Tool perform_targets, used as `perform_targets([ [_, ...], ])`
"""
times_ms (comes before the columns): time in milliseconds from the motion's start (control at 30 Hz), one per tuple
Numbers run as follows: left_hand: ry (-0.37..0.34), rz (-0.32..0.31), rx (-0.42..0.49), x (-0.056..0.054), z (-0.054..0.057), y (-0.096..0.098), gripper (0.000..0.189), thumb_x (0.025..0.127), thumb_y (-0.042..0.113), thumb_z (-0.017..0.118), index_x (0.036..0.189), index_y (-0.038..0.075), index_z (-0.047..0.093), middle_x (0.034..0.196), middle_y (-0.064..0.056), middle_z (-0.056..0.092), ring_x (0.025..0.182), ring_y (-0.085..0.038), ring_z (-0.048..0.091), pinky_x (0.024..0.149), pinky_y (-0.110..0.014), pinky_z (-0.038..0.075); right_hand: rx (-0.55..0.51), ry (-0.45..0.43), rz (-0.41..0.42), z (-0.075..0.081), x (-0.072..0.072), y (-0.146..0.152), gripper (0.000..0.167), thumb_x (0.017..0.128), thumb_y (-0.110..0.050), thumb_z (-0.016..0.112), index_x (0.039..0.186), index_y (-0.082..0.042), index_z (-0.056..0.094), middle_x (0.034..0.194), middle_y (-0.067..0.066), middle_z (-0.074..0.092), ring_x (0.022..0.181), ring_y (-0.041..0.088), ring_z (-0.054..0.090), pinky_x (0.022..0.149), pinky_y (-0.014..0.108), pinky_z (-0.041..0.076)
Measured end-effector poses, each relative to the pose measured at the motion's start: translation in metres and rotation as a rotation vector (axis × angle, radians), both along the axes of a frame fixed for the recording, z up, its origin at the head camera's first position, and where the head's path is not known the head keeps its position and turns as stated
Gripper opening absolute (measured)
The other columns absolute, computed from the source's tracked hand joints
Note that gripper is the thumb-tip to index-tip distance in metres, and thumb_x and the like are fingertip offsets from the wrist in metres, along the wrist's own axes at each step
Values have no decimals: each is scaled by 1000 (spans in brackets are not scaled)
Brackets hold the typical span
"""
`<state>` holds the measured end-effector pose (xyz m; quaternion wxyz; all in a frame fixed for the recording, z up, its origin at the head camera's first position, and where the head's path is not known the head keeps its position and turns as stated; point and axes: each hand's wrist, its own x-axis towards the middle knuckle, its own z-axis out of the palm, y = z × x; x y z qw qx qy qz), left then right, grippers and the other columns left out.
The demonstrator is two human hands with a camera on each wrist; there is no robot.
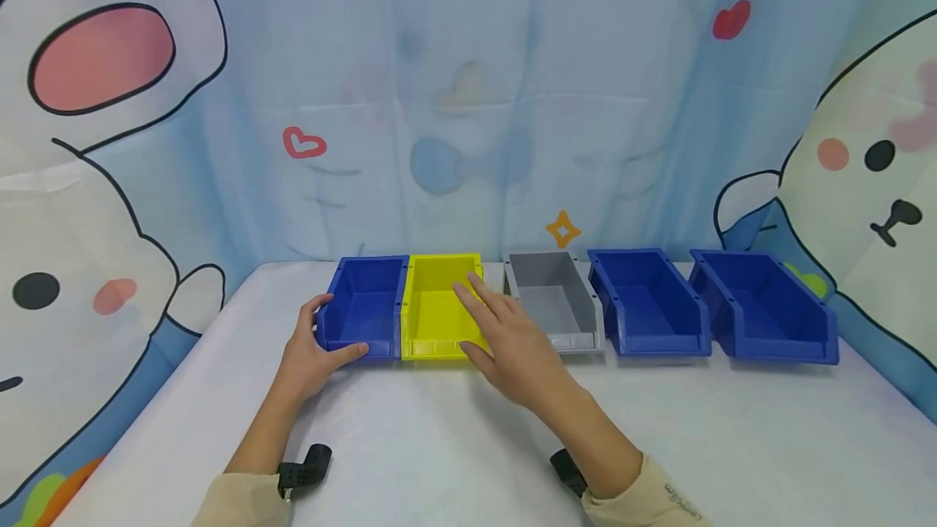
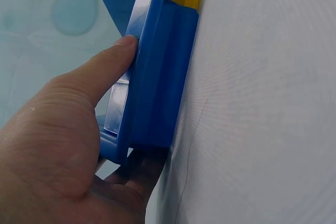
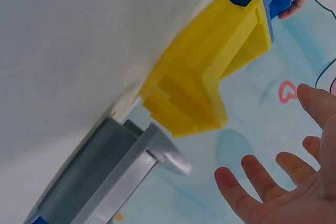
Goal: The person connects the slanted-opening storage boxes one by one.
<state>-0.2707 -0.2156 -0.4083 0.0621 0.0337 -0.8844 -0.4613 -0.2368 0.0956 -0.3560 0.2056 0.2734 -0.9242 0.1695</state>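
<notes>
the left hand [image 1: 311, 358] pinches the leftmost blue bin [image 1: 366, 306] between thumb and fingers, while the right hand [image 1: 518, 350] hangs spread and holding nothing by the yellow bin [image 1: 435, 307]. the lining-up looks partly done: those two bins stand touching on the surface [image 1: 417, 446], but gaps are left around the gray bin [image 1: 554, 307], the next blue bin [image 1: 651, 307] and the rightmost blue bin [image 1: 772, 307].

The head view is bright and evenly lit, with faint, soft-edged shadows on the worktop [image 1: 439, 462]. Both wrist views are dimmer and greyer; pale glare streaks the blue bin [image 2: 157, 77] in the left one, where the backdrop [image 2: 31, 72] seems blurred.
</notes>
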Motion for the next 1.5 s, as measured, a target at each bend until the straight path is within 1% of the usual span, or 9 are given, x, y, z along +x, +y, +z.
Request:
perform_targets([
  [100, 3, -3, 2, 0, 0, 0, 101, 86, 34, 84, 163, 25, 18, 170, -25, 21, 153, -49, 27, 122, -67, 27, -14, -4, -13, 0, 0, 10, 81, 95, -23, 76, 163, -20, 32, 170, 7, 30, 142, 35, 48, 113, 53, 48],
  [267, -3, -4, 3, 0, 0, 0, 102, 86, 35, 85, 163, 25, 18, 169, -25, 21, 153, -49, 27, 122, -67, 27, -34, -20, -31, 0, -2, 25, 80, 97, -24, 74, 164, -19, 30, 170, 9, 29, 143, 38, 46, 115, 58, 44],
  [500, 6, -9, 6, 0, 1, -2, 102, 86, 36, 85, 163, 26, 18, 170, -25, 20, 153, -49, 26, 123, -67, 27, -26, -4, -107, 1, -7, 42, 81, 96, -25, 76, 163, -17, 32, 169, 13, 30, 142, 45, 45, 113, 65, 42],
  [700, 4, -10, 9, 1, 1, -2, 103, 86, 36, 85, 163, 25, 17, 170, -25, 20, 153, -49, 26, 123, -67, 27, -44, -51, -149, 3, -10, 58, 80, 97, -23, 73, 164, -15, 29, 170, 15, 27, 144, 48, 39, 112, 70, 40],
  [833, -1, -8, 10, 1, 2, -1, 103, 86, 37, 84, 163, 26, 17, 170, -25, 20, 153, -48, 26, 123, -67, 27, -55, -70, -173, 1, -15, 67, 80, 97, -21, 72, 164, -14, 28, 170, 18, 25, 146, 51, 36, 114, 73, 35],
  [1000, -2, -10, 11, 2, 3, -1, 102, 87, 36, 84, 163, 25, 17, 170, -25, 19, 153, -49, 26, 123, -67, 27, -90, -78, -207, -4, -20, 78, 79, 97, -21, 71, 164, -13, 29, 169, 21, 26, 147, 55, 32, 110, 77, 35],
  [1267, 0, -17, 9, 3, 2, 0, 103, 86, 37, 84, 163, 24, 17, 170, -25, 19, 154, -49, 26, 123, -67, 27, -139, -93, -222, -7, -25, 91, 75, 99, -18, 67, 163, -12, 30, 167, 24, 27, 150, 53, 28, 113, 78, 29],
  [1367, -5, -15, 3, 3, 2, 0, 103, 86, 37, 84, 163, 24, 17, 170, -25, 19, 154, -49, 25, 123, -67, 27, -143, -84, -227, -8, -26, 94, 72, 99, -16, 66, 162, -10, 31, 165, 26, 29, 149, 54, 29, 113, 76, 32],
  [1500, -6, -18, 0, 3, 2, 0, 103, 87, 38, 84, 163, 24, 16, 170, -25, 19, 154, -49, 25, 123, -67, 26, -179, -112, -229, -10, -26, 98, 70, 100, -15, 64, 162, -7, 31, 163, 29, 29, 146, 55, 32, 111, 73, 38],
])
